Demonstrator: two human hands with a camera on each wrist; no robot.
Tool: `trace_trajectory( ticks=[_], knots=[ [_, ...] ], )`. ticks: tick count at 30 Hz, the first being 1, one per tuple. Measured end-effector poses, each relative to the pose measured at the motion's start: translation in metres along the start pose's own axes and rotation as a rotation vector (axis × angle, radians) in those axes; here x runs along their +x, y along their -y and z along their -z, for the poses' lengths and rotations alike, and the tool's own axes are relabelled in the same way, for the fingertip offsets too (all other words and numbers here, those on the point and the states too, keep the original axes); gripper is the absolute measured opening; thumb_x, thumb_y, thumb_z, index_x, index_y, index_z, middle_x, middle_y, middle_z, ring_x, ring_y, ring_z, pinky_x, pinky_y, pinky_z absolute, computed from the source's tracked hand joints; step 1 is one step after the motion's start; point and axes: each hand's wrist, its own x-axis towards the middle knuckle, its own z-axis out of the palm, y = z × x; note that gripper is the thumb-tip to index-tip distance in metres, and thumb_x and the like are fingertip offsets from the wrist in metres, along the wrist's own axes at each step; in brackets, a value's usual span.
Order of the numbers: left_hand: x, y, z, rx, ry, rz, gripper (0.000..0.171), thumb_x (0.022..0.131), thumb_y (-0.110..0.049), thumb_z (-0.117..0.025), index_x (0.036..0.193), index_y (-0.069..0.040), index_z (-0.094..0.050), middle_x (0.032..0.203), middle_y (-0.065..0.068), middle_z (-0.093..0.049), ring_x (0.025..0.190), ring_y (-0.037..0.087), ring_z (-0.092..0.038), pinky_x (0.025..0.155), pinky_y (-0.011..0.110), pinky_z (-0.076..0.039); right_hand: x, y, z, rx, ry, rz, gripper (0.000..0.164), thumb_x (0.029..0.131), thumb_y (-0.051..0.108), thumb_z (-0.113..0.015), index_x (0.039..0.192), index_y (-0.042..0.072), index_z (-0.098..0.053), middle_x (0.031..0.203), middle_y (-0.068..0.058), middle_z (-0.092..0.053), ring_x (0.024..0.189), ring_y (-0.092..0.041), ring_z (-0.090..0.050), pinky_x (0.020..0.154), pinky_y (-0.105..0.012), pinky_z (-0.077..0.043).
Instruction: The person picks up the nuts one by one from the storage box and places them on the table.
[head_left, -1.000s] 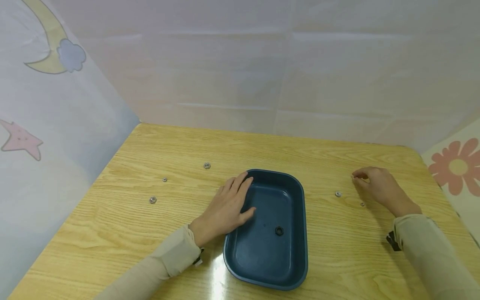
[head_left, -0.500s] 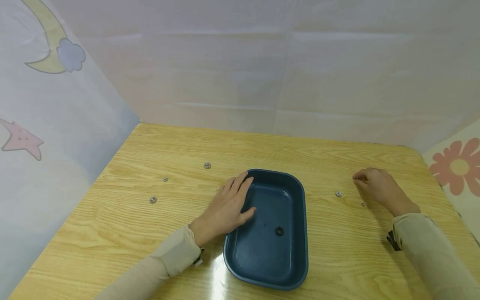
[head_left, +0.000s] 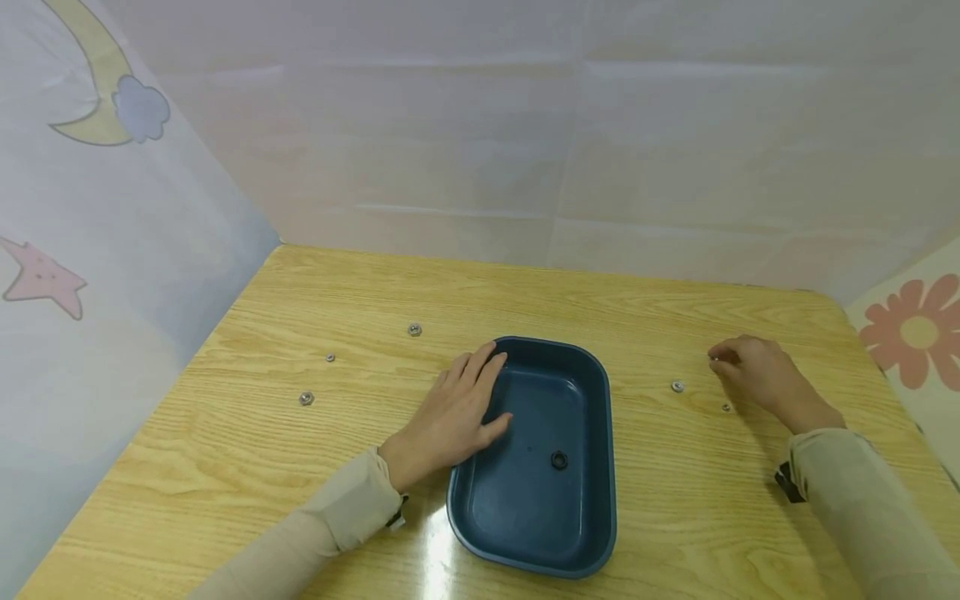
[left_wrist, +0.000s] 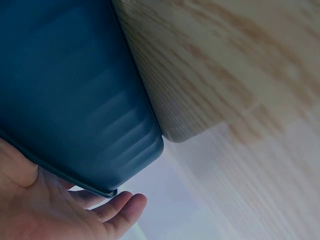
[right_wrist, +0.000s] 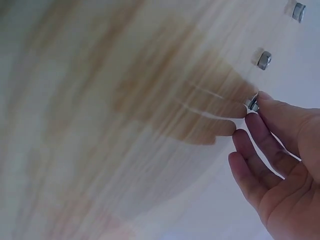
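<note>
My left hand point(head_left: 450, 412) lies over the left rim of a dark blue rectangular tray point(head_left: 606, 467), its fingers loosely extended and the thumb over the inside. In the left wrist view the tray's outer wall point(left_wrist: 75, 85) rises beside the palm. Out to the right, my right hand point(head_left: 765, 379) pinches a small silver metal nut point(right_wrist: 253, 104) between thumb and index fingertip, at the tabletop. Close to that hand lie a silver nut point(head_left: 677, 387) and a smaller one point(head_left: 726, 407). One dark nut point(head_left: 559, 460) sits on the tray's floor.
On the left of the wooden table point(head_left: 225, 467) lie a silver nut point(head_left: 415, 330), a small nut point(head_left: 330, 357) and another larger nut point(head_left: 307, 398). A pale cloth wall point(head_left: 420, 150) stands along the back, with printed cloth at both sides.
The right hand has shifted very slightly right, its thumb and index finger staying together. The left hand, the tray and the loose nuts hold their places.
</note>
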Motion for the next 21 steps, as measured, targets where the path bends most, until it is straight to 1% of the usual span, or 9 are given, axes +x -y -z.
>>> trace_trajectory(
  ticks=[4, 9, 15, 21],
  knots=[
    [0.000, 0.000, 0.001, 0.002, 0.004, 0.001, 0.077, 0.095, -0.040, -0.064, 0.154, -0.006, -0.029, 0.162, 0.016, -0.025, 0.139, 0.036, -0.038, 0.106, 0.053, -0.042, -0.002, -0.001, -0.001, 0.010, -0.002, 0.002, 0.030, 0.097, 0.010, -0.061, 0.116, -0.013, -0.063, 0.104, -0.029, -0.067, 0.095, -0.044, -0.063, 0.080, -0.056, -0.051],
    [0.000, -0.001, 0.001, 0.002, 0.005, 0.003, 0.077, 0.095, -0.040, -0.064, 0.154, -0.005, -0.029, 0.162, 0.016, -0.025, 0.139, 0.036, -0.038, 0.107, 0.053, -0.041, -0.004, 0.001, -0.001, 0.029, -0.021, 0.011, 0.034, 0.098, 0.014, -0.061, 0.120, -0.013, -0.062, 0.112, -0.033, -0.064, 0.098, -0.045, -0.062, 0.081, -0.057, -0.051],
    [0.000, 0.000, 0.000, 0.005, -0.008, -0.005, 0.077, 0.095, -0.040, -0.065, 0.154, -0.005, -0.030, 0.162, 0.016, -0.026, 0.139, 0.035, -0.039, 0.107, 0.052, -0.042, -0.006, 0.008, 0.001, 0.049, -0.025, 0.006, 0.044, 0.100, 0.020, -0.060, 0.127, -0.014, -0.056, 0.123, -0.038, -0.057, 0.104, -0.050, -0.058, 0.083, -0.060, -0.048],
    [0.000, -0.001, 0.000, -0.001, -0.007, 0.000, 0.077, 0.095, -0.040, -0.065, 0.154, -0.005, -0.029, 0.162, 0.016, -0.025, 0.139, 0.035, -0.038, 0.107, 0.051, -0.041, -0.008, 0.014, 0.003, 0.054, -0.033, -0.008, 0.050, 0.101, 0.025, -0.057, 0.134, -0.011, -0.051, 0.128, -0.036, -0.054, 0.113, -0.050, -0.053, 0.087, -0.063, -0.046]
  ],
)
